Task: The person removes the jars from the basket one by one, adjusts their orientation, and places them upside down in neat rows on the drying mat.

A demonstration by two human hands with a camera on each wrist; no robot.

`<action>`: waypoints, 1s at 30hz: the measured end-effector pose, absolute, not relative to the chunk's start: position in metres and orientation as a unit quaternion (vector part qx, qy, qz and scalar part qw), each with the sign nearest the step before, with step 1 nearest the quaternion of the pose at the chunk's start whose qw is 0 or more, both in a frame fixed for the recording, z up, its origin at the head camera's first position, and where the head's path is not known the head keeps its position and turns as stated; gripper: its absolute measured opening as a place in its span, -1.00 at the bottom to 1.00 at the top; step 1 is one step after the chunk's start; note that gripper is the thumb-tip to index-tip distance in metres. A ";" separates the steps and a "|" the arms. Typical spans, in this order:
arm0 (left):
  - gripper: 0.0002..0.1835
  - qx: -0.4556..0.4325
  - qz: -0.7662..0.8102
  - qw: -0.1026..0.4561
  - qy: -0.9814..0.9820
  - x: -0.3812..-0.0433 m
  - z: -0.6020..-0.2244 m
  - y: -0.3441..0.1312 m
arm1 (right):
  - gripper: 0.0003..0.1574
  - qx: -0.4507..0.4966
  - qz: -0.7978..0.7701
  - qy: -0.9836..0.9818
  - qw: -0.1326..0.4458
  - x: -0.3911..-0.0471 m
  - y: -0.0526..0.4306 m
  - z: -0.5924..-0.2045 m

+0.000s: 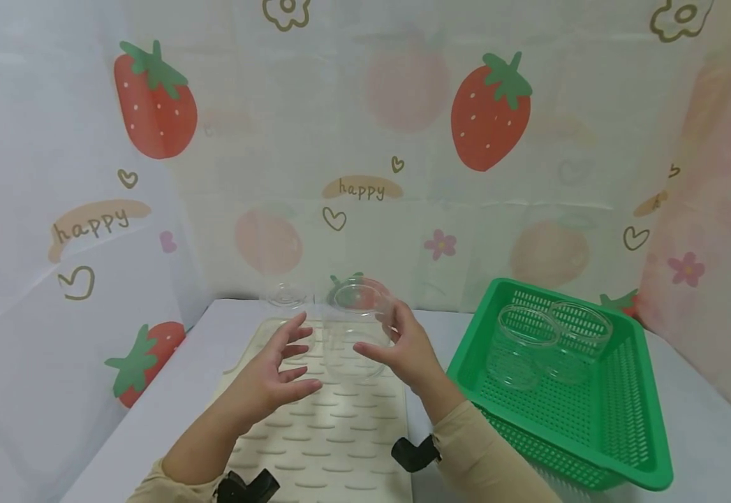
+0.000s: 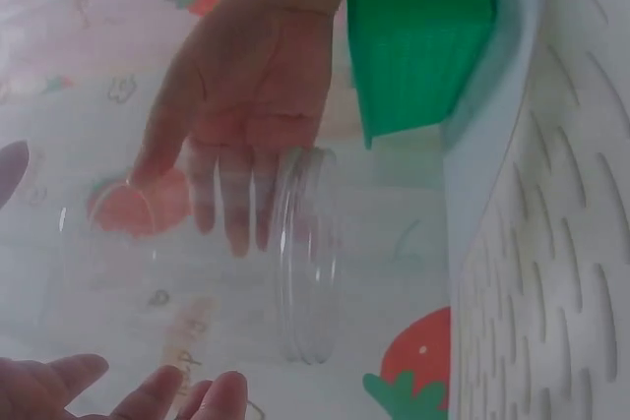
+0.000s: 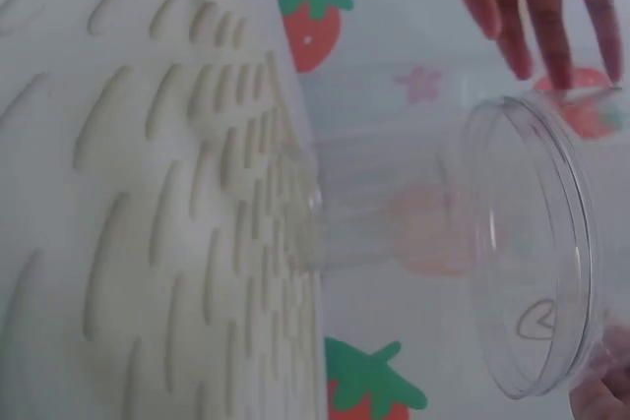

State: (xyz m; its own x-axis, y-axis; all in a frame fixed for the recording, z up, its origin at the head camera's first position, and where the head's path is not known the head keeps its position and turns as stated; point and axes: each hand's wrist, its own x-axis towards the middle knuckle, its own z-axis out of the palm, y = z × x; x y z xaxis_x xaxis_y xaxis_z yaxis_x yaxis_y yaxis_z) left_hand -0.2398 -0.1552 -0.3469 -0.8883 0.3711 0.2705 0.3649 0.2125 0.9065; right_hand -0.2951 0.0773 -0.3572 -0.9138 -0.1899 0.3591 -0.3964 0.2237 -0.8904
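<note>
In the head view, a clear plastic jar [image 1: 343, 342] is held in the air over the beige ridged mat [image 1: 321, 433]. My right hand [image 1: 412, 349] grips it from the right, thumb in front and fingers round the far side. Its threaded rim [image 2: 305, 263] points down toward the mat in the left wrist view. My left hand [image 1: 271, 377] is to the left of the jar, fingers spread and apart from it, holding nothing. Behind that hand, another clear jar [image 1: 286, 297] stands on the far part of the mat, partly hidden by the fingers.
A green perforated basket [image 1: 657, 419] sits on the right of the white table [image 1: 133, 440], with two clear jars [image 1: 522, 349] standing inside. A strawberry-printed curtain [image 1: 365, 91] hangs behind the table and along its sides.
</note>
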 end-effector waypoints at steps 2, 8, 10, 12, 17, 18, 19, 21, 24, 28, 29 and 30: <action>-0.02 0.234 0.579 0.007 0.781 -0.241 -0.348 -0.156 | -0.01 0.174 0.601 -0.775 0.092 -0.301 0.072 -0.362; -0.03 0.227 0.579 0.012 0.783 -0.242 -0.349 -0.157 | 0.07 0.128 0.629 -0.759 0.108 -0.318 0.057 -0.378; -0.03 0.226 0.580 0.014 0.783 -0.242 -0.350 -0.156 | 0.11 0.117 0.636 -0.754 0.119 -0.323 0.054 -0.383; -0.03 0.225 0.580 0.016 0.783 -0.242 -0.350 -0.155 | 0.14 0.099 0.633 -0.757 0.128 -0.329 0.052 -0.387; -0.03 0.220 0.578 0.012 0.786 -0.243 -0.352 -0.155 | 0.15 0.054 0.618 -0.772 0.142 -0.347 0.052 -0.398; -0.04 0.220 0.578 0.011 0.786 -0.243 -0.352 -0.155 | 0.16 0.045 0.615 -0.774 0.142 -0.350 0.053 -0.400; -0.04 0.219 0.578 0.011 0.786 -0.243 -0.352 -0.155 | 0.18 0.034 0.611 -0.778 0.142 -0.353 0.053 -0.401; -0.04 0.220 0.579 0.012 0.785 -0.243 -0.353 -0.156 | 0.22 0.009 0.603 -0.785 0.140 -0.359 0.055 -0.404; -0.05 0.220 0.581 0.015 0.783 -0.243 -0.354 -0.157 | 0.25 -0.011 0.600 -0.788 0.137 -0.365 0.058 -0.407; -0.06 0.219 0.582 0.020 0.783 -0.243 -0.356 -0.157 | 0.26 -0.022 0.613 -0.780 0.126 -0.369 0.060 -0.411; -0.06 0.219 0.583 0.022 0.782 -0.243 -0.356 -0.157 | 0.26 -0.023 0.617 -0.777 0.123 -0.369 0.060 -0.412; -0.06 0.219 0.584 0.024 0.782 -0.243 -0.356 -0.157 | 0.27 -0.024 0.621 -0.775 0.119 -0.370 0.060 -0.413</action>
